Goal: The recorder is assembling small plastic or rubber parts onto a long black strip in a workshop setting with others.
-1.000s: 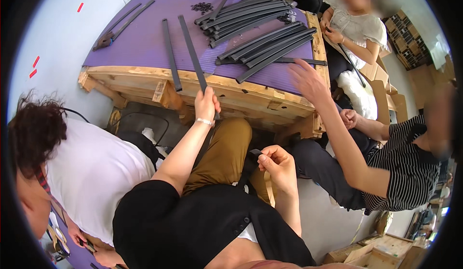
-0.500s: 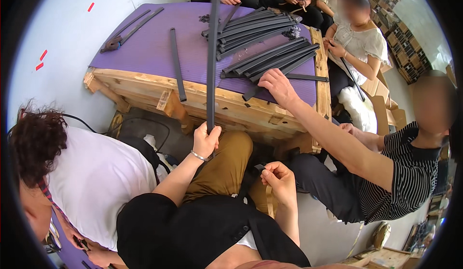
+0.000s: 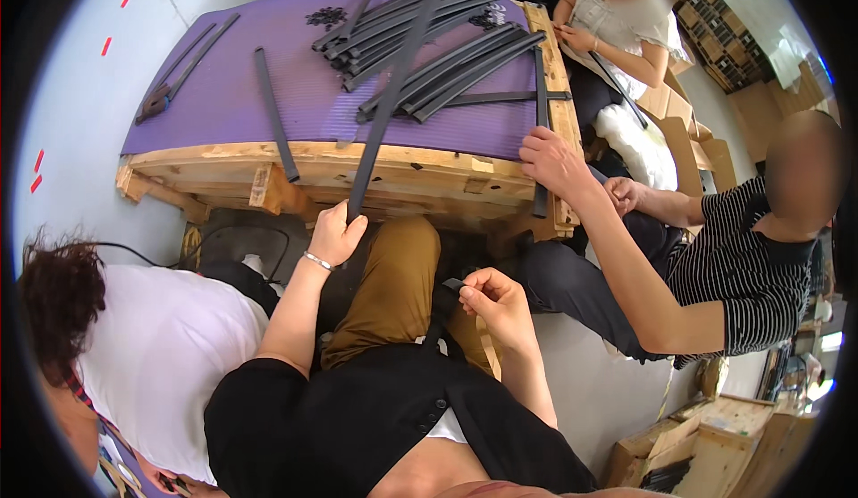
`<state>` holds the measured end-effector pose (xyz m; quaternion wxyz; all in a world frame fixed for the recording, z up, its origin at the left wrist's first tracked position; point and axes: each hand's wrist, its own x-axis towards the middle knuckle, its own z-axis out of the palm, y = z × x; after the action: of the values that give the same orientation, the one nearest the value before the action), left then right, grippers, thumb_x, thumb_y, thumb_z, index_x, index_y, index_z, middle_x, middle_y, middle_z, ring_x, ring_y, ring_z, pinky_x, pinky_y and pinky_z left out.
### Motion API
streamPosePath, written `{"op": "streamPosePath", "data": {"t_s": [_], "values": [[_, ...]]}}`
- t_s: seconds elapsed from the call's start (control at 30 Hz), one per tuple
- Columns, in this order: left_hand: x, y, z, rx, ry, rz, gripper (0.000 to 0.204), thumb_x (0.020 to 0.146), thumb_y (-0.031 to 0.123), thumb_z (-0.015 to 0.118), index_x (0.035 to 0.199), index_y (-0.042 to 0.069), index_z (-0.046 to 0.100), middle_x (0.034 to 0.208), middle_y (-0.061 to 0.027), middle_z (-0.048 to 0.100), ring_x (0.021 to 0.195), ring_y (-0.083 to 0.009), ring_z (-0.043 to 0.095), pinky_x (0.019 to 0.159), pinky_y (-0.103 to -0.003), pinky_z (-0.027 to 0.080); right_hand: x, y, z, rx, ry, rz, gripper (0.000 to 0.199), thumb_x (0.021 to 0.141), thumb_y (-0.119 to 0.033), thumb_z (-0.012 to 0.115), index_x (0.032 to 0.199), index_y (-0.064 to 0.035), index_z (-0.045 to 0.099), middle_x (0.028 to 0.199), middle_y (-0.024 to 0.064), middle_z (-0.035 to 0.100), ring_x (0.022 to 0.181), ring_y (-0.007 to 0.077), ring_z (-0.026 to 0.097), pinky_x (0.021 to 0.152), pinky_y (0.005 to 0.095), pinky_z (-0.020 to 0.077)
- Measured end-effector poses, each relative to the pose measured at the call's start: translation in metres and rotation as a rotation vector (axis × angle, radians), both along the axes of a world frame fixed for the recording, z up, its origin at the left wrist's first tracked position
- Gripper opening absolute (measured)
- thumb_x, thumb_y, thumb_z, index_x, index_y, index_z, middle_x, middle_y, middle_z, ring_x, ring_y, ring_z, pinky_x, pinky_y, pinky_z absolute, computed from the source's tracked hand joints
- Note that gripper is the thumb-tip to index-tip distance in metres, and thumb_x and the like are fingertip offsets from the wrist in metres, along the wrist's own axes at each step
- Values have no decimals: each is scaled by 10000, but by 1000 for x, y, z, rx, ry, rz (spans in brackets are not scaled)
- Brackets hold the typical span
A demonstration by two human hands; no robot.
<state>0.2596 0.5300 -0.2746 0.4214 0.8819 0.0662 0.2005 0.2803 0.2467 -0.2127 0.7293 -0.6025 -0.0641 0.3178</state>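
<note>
Since the frame half a second ago, the dark strip (image 3: pixel 376 141) in my left hand (image 3: pixel 338 234) has swung from nearly upright to a slant, its far end now rising rightward across the purple mat (image 3: pixel 223 96). At the mat's right edge, a co-worker's hand (image 3: pixel 556 160) now has another strip (image 3: pixel 541 109) stood along that edge.

The step in hand looks to me like handling one strip while I keep a small dark piece (image 3: pixel 453 284) ready. My next move, I judge, calls for steadying the strip, which is long and likely to sway when gripped near one end, and for keeping my pinch firm.

My left forearm reaches forward, the fist just short of the mat's near edge and wrapped around the strip's near part. The strip slopes up and over the mat, passing in front of the pile of strips (image 3: pixel 483 74) on its right half; whether it touches them I cannot tell. My right hand (image 3: pixel 500 301) sits closer to my body than the mat, bent at the wrist, thumb and fingertips pinching the small piece. Whether that piece joins the dark band below it I cannot make out.
</note>
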Motion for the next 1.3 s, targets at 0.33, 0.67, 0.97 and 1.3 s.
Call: {"op": "streamPosePath", "data": {"t_s": [0.33, 0.67, 0.97, 1.3], "values": [[28, 22, 16, 322, 383, -302, 248, 707, 241, 557, 678, -1, 519, 652, -204, 560, 659, -380, 552, 601, -438, 441, 9, -9, -3, 21, 14, -67, 58, 821, -54, 603, 851, -24, 565, 701, -25, 541, 618, 36, 472, 566, 171, 389], [82, 54, 36, 794, 455, -344, 276, 716, 302, 499, 769, 47, 588, 697, -176, 610, 673, -347, 594, 644, -455, 470, 17, -18, 1, -4, 1, -137, 36, 811, -36, 603, 834, -32, 576, 705, -8, 570, 622, 49, 512, 584, 181, 424], [85, 85, 31, 720, 202, -156, 229, 756, 216, 565, 905, 56, 498, 843, -132, 550, 817, -321, 552, 706, -421, 458, 17, -11, -5, 2, -18, -92, 54, 814, -55, 616, 837, -31, 573, 719, 5, 577, 617, 55, 512, 585, 184, 429], [57, 132, 45, 419, 723, 607, 552, 715, 408, 629, 964, -65, 492, 960, -257, 578, 952, -353, 560, 840, -392, 446, 17, -2, -4, -33, -21, -116, 67, 812, -64, 619, 841, -23, 574, 712, 10, 577, 615, 59, 515, 584, 185, 430]]}}
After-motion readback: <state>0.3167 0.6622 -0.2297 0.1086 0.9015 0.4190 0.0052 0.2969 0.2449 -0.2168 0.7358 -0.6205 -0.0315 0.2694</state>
